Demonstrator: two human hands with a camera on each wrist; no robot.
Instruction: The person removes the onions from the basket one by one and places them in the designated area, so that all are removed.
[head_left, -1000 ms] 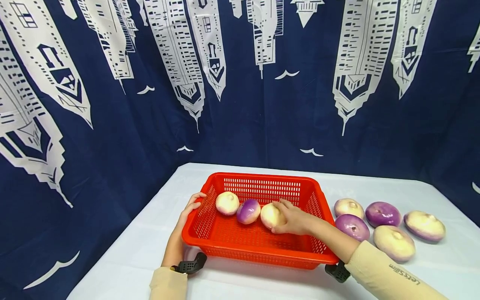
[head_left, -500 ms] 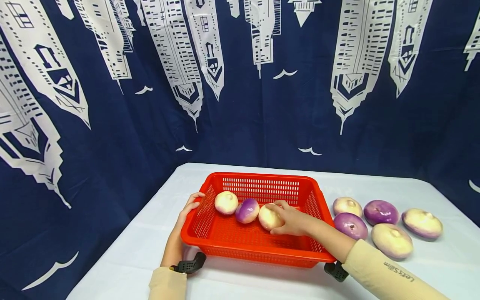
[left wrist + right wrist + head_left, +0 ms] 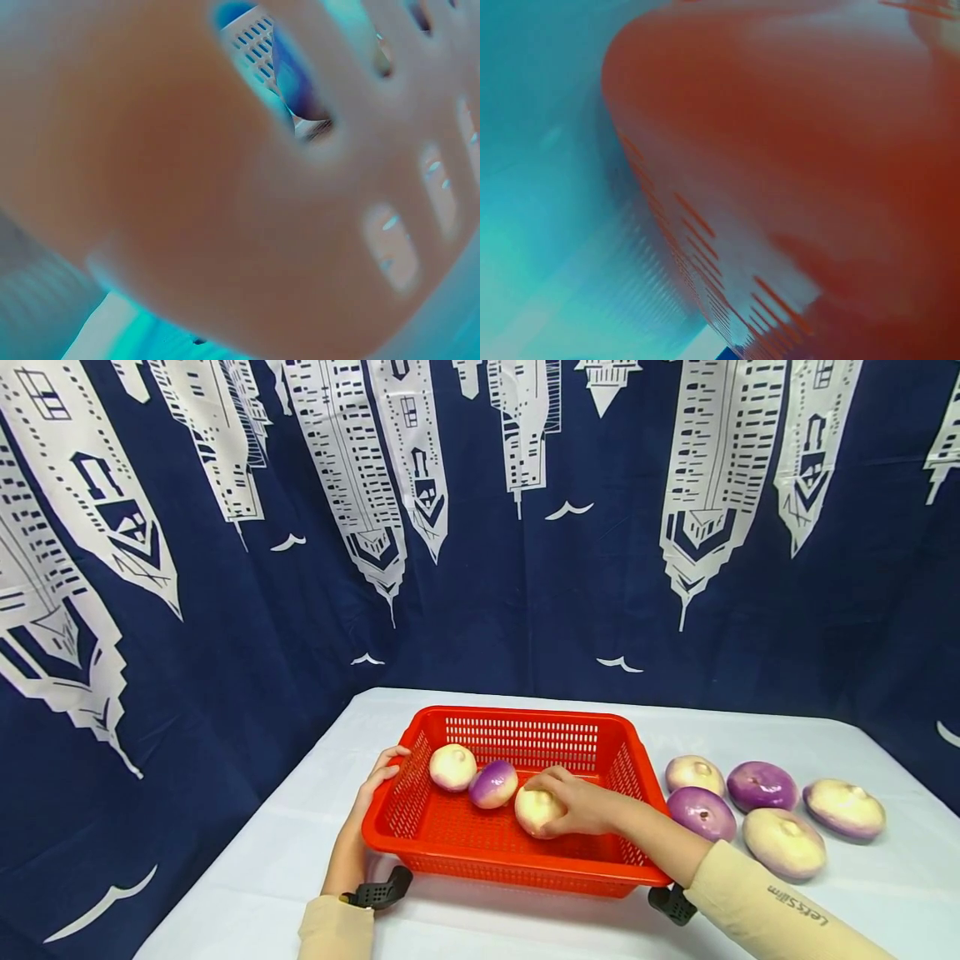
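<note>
In the head view a red plastic basket [image 3: 517, 863] with slotted walls stands on the table. My left hand [image 3: 372, 785] holds its left rim, fingers over the edge. Inside the basket my right hand [image 3: 583, 803] grips a pale turnip [image 3: 534, 812], fingers on top and thumb at the near side. Left of it lie a purple-and-white turnip [image 3: 493, 784] and another pale turnip [image 3: 452, 767]. The blurred basket wall [image 3: 225, 247] fills most of the left wrist view, hiding the left fingers. Only the basket's outer side [image 3: 780, 150] shows in the right wrist view; the right hand is hidden there.
Several turnips, including a purple one [image 3: 763, 786] and a pale one [image 3: 784, 842], lie on the white tablecloth [image 3: 247, 877] right of the basket. Behind the table hangs a navy curtain [image 3: 480, 635] with white building prints.
My right hand has closed its fingers round the pale turnip, which has shifted slightly toward the basket's near side. The left hand stays on the rim.
</note>
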